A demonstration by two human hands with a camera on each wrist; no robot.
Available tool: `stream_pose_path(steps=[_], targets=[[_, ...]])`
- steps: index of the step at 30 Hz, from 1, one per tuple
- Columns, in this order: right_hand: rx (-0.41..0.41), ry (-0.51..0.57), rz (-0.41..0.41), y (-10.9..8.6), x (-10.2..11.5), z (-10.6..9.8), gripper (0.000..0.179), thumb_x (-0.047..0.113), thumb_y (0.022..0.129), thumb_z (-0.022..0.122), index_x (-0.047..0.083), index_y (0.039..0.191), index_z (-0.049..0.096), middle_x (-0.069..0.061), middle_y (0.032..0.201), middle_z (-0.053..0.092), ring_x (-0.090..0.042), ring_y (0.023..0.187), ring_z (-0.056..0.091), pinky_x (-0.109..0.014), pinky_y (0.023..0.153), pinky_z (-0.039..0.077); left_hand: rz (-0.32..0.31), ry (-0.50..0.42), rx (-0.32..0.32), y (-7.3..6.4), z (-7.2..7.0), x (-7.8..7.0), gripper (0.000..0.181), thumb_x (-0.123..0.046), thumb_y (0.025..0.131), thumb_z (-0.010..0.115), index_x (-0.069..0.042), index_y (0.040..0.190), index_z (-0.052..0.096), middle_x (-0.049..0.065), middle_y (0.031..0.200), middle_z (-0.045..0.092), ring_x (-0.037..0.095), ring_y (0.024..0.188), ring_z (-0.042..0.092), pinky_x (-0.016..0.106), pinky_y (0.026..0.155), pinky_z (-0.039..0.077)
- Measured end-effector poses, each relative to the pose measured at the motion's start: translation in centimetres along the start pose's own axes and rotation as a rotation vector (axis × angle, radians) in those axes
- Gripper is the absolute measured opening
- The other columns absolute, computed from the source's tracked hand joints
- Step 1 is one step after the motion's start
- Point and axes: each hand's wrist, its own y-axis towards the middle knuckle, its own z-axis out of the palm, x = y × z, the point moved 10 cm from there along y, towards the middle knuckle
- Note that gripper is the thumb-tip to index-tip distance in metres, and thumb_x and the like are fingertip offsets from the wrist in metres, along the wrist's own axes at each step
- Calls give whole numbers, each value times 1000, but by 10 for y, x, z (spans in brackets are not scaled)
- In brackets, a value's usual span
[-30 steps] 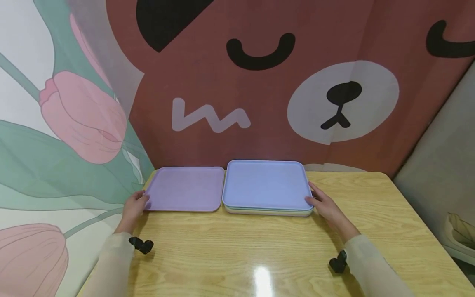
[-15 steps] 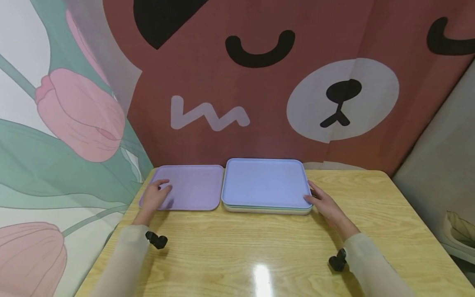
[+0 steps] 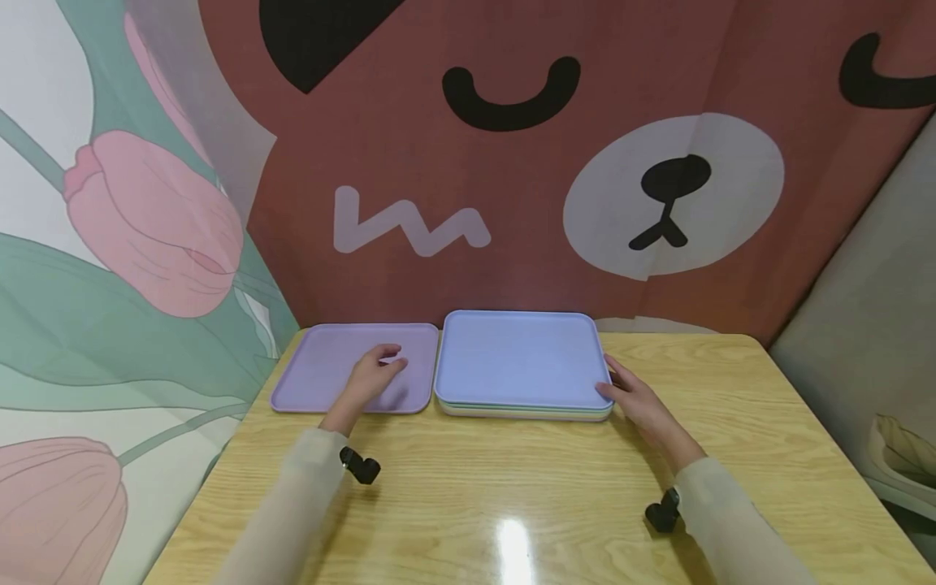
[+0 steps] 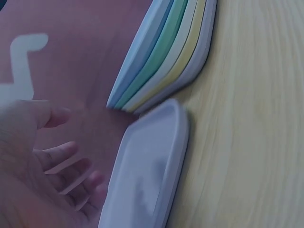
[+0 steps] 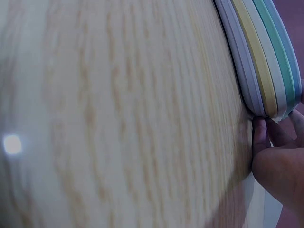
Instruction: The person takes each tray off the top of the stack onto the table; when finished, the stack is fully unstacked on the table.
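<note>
A single purple tray (image 3: 314, 366) lies flat at the table's back left. Beside it stands a stack of several trays (image 3: 522, 357), light blue on top. From the wrist views, green, whitish, yellow and pale purple layers (image 4: 183, 52) show below the blue one. My left hand (image 3: 368, 379) hovers over the right half of the single tray, fingers loosely bent and nothing in them. My right hand (image 3: 643, 410) grips the stack's right end, thumb at the top rim and fingers (image 5: 260, 137) low against the side.
The wooden table (image 3: 468, 479) carries both the single tray and the stack along its back edge. Behind rises a cloth (image 3: 395, 284) with a printed bear; a tulip-patterned one (image 3: 153, 349) hangs at left. A beige container (image 3: 903, 455) sits beyond the table's right edge.
My left hand has left the single tray's left edge and moved right across it toward the stack. The single tray shifted slightly left in view. My right hand stays at the stack.
</note>
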Motion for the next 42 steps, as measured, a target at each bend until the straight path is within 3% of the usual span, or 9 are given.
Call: stream_pose_path(steps=[7,15,18,21,25,32,42], targets=[[-1,0,5,0,-2,0,80,36,103,58,25,164,7,-22,168,9,-43,153,9,-60,122,13,-7,-53,34,3,33,-10,49,-23,97,63,0,139,56,20,135,61,35,102,65,38,79,57],[-2,-12,11,-1,-1,0,79,35,104,58,25,164,7,-22,168,8,-43,154,8,-60,122,13,5,-70,37,4,58,-21,47,-18,95,63,4,136,58,20,120,68,31,104,65,39,88,55],[-2,-9,8,-1,-1,0,79,34,104,57,24,164,7,-22,168,8,-43,154,8,-60,122,13,-6,-87,56,5,66,-19,48,-19,95,64,5,137,57,20,118,67,27,91,65,34,76,56],[-1,-7,3,-1,-1,0,79,34,104,57,24,164,7,-22,168,8,-43,154,8,-59,122,13,-15,-79,70,7,72,-17,49,-19,95,64,6,137,57,20,118,64,26,91,64,33,74,56],[-3,-7,-1,-1,0,0,78,33,104,57,23,164,8,-23,167,9,-43,153,8,-59,122,13,-1,-37,65,7,75,-18,50,-17,94,64,7,137,57,18,113,64,30,102,61,39,86,54],[-2,-6,-13,0,-1,-1,78,33,105,57,21,164,7,-23,167,9,-43,153,8,-59,122,13,14,-65,54,9,76,-17,48,-6,89,64,9,135,57,16,105,63,26,93,63,30,69,55],[-1,8,-15,-1,-1,-1,78,32,104,57,21,164,9,-23,167,11,-42,153,10,-58,122,14,15,-41,31,9,73,-19,44,-4,87,65,7,130,63,15,104,68,24,91,64,34,79,54]])
